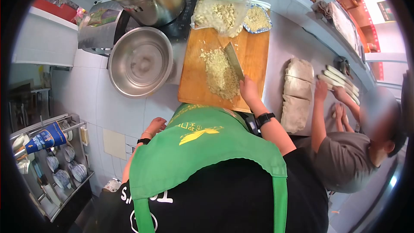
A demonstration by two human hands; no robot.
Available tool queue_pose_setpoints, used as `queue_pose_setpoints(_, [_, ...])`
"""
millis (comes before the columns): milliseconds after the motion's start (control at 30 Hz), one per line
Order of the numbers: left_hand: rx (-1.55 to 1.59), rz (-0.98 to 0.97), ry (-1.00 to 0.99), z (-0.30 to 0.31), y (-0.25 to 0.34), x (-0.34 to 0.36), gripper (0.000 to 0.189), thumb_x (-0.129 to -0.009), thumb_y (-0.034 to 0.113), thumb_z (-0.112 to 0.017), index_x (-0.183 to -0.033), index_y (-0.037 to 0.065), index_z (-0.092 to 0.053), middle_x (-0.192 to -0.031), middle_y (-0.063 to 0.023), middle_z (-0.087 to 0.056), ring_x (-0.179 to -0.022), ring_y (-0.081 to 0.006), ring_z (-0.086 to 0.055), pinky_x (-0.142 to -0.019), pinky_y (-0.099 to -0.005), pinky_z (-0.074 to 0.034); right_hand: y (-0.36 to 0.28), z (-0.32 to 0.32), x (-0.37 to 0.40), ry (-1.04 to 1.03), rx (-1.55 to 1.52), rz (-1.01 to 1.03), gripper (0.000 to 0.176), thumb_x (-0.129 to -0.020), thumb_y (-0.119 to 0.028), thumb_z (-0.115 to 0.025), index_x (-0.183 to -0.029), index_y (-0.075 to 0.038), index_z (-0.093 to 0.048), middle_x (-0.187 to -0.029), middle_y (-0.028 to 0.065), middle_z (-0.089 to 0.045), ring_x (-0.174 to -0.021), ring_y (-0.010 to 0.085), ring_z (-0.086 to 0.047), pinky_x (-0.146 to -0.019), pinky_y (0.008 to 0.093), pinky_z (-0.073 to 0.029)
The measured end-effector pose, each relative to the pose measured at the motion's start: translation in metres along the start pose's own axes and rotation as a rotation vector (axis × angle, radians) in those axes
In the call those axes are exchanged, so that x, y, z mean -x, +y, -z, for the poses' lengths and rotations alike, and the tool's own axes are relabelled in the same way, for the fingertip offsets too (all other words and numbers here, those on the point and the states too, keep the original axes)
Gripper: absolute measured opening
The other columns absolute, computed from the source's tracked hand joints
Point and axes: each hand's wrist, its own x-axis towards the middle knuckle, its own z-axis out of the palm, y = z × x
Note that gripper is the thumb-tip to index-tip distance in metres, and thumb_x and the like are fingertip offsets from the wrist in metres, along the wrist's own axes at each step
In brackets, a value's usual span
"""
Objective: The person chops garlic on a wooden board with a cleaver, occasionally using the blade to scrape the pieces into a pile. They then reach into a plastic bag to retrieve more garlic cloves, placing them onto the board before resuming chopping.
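My right hand [249,90] is closed round the handle of a cleaver [234,61], whose blade rests at the right side of a heap of chopped garlic [220,75]. The heap lies on a wooden cutting board [192,73]. Beside the green apron, away from the board, hangs my left hand [155,126], its fingers partly curled; whether they hold anything is hidden. At the back of the board are a plastic bag of peeled garlic cloves [220,15] and a patterned plate [257,19] with chopped garlic on it.
Left of the board stand a wide metal basin [141,62] and a large lidded pot [151,0]. Dough slabs [296,95] lie on the counter to the right, where a co-worker [349,159] handles long dough rolls [340,82]. A bowl rack [54,164] is at lower left.
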Motion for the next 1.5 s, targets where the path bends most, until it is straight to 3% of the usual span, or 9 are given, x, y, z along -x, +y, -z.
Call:
queue_pose_setpoints(167, [0.0,-0.005,0.006,-0.002,-0.002,-0.009,0.027,-0.089,0.03,-0.057,-0.105,0.009,-0.059,-0.086,-0.0051,-0.063,-0.076,-0.0174,-0.059,-0.066,-0.0323,-0.047,-0.008,0.001,-0.001,0.073,-0.046,0.045,0.025,-0.088,-0.015,-0.054,-0.105,0.004,-0.054,-0.089,0.0291,-0.062,-0.085,0.0457,-0.06,-0.074,0.0505,-0.048])
queue_pose_setpoints(433, [0.011,0.003,-0.012,0.0,0.002,-0.005,0.027,-0.088,0.027,-0.058,-0.108,0.009,-0.06,-0.087,-0.0065,-0.064,-0.079,-0.0185,-0.06,-0.069,-0.0344,-0.05,-0.007,0.0,-0.004,-0.025,0.049,0.016,0.017,-0.088,-0.013,-0.053,-0.094,0.003,-0.05,-0.089,0.0269,-0.06,-0.084,0.0448,-0.059,-0.073,0.0515,-0.047])
queue_pose_setpoints(867, [-0.012,-0.008,-0.013,0.002,0.008,-0.006,0.027,-0.089,0.028,-0.057,-0.107,0.008,-0.06,-0.089,-0.0078,-0.064,-0.078,-0.0197,-0.061,-0.07,-0.036,-0.05,-0.003,0.024,0.014,0.032,-0.079,0.004,0.017,-0.088,-0.012,-0.054,-0.094,0.004,-0.051,-0.088,0.0283,-0.06,-0.083,0.0464,-0.058,-0.073,0.052,-0.047])
queue_pose_setpoints(933, [-0.022,-0.013,-0.019,0.007,0.001,-0.008,0.028,-0.089,0.028,-0.057,-0.107,0.007,-0.06,-0.089,-0.0084,-0.065,-0.078,-0.0202,-0.061,-0.07,-0.0359,-0.05,0.003,0.024,0.029,0.155,-0.086,-0.094,0.017,-0.088,-0.011,-0.054,-0.095,0.005,-0.051,-0.087,0.029,-0.06,-0.083,0.0473,-0.058,-0.073,0.052,-0.046])
queue_pose_setpoints(1033, [-0.024,-0.035,-0.032,0.011,-0.009,-0.009,0.029,-0.089,0.029,-0.057,-0.108,0.006,-0.06,-0.09,-0.0094,-0.066,-0.078,-0.0207,-0.062,-0.07,-0.0358,-0.051,0.015,0.007,0.047,0.116,0.044,-0.196,0.019,-0.088,-0.011,-0.054,-0.097,0.005,-0.052,-0.088,0.0295,-0.06,-0.085,0.0469,-0.058,-0.073,0.0513,-0.047])
queue_pose_setpoints(1167, [-0.043,-0.057,-0.039,0.018,-0.023,-0.01,0.029,-0.089,0.028,-0.058,-0.108,0.006,-0.06,-0.089,-0.0103,-0.066,-0.078,-0.0211,-0.062,-0.07,-0.0355,-0.051,0.016,-0.022,0.046,0.179,-0.121,-0.067,0.021,-0.088,-0.012,-0.055,-0.1,0.005,-0.052,-0.088,0.0297,-0.06,-0.086,0.0463,-0.059,-0.073,0.0507,-0.047])
queue_pose_setpoints(1233, [-0.078,-0.049,-0.047,0.022,-0.02,-0.014,0.029,-0.089,0.028,-0.058,-0.107,0.005,-0.06,-0.089,-0.0101,-0.065,-0.078,-0.0212,-0.062,-0.07,-0.0355,-0.051,-0.001,-0.011,0.034,0.029,-0.169,-0.082,0.022,-0.088,-0.011,-0.055,-0.101,0.005,-0.053,-0.091,0.0297,-0.06,-0.087,0.0457,-0.059,-0.074,0.0501,-0.048])
queue_pose_setpoints(1367, [0.029,0.004,-0.03,0.018,-0.005,0.0,0.029,-0.089,0.027,-0.058,-0.107,0.006,-0.059,-0.088,-0.0091,-0.064,-0.078,-0.0209,-0.061,-0.07,-0.0353,-0.051,-0.016,-0.008,0.034,0.103,-0.158,-0.026,0.02,-0.087,-0.011,-0.056,-0.099,0.005,-0.052,-0.092,0.0291,-0.061,-0.086,0.0457,-0.059,-0.073,0.05,-0.048])
queue_pose_setpoints(1500, [0.007,0.012,-0.022,0.018,0.004,0.003,0.027,-0.089,0.028,-0.058,-0.105,0.006,-0.059,-0.087,-0.0075,-0.063,-0.076,-0.0192,-0.059,-0.069,-0.0347,-0.05,-0.021,-0.006,0.022,0.015,-0.068,0.015,0.018,-0.087,-0.012,-0.055,-0.095,0.003,-0.051,-0.091,0.028,-0.06,-0.083,0.0452,-0.059,-0.072,0.0506,-0.048])
